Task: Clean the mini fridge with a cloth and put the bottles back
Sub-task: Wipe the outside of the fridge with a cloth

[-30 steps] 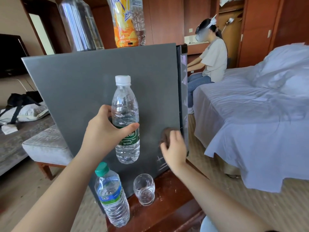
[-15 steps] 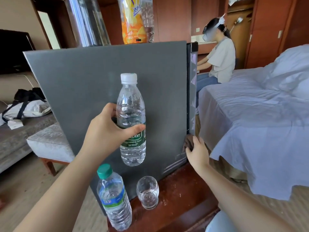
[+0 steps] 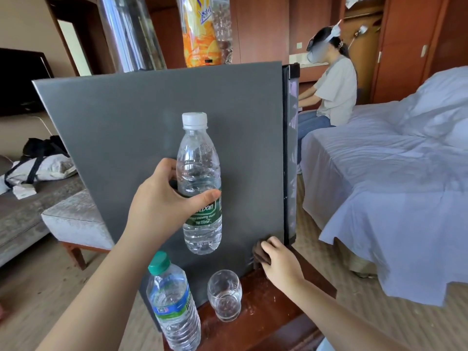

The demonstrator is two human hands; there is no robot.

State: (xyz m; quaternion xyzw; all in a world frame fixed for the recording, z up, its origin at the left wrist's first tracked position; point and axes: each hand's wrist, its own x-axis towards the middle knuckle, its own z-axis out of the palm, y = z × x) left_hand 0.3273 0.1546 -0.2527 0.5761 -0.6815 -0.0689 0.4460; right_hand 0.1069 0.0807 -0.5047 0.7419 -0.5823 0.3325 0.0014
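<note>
The grey mini fridge [image 3: 131, 127] stands on a dark wooden table [image 3: 273, 315], its flat side facing me. My left hand [image 3: 159, 201] grips a clear water bottle with a white cap and green label [image 3: 200, 178], held upright in the air in front of the fridge side. My right hand [image 3: 278, 262] holds a small brown cloth [image 3: 258, 253] against the fridge's lower right corner. A second water bottle with a green cap [image 3: 172, 302] stands at the table's near left corner. On top of the fridge stand an orange drink bottle [image 3: 200, 34] and a clear bottle [image 3: 129, 34].
A small empty glass [image 3: 224, 295] stands on the table beside the green-capped bottle. A bed with white sheets [image 3: 395, 178] fills the right side, and a person sits on its far edge [image 3: 331, 82]. A grey upholstered stool [image 3: 73, 221] and a sofa with bags lie at the left.
My right hand has slid the cloth rightward and down along the fridge side, to its lower right corner. The left hand keeps the bottle held in the same place.
</note>
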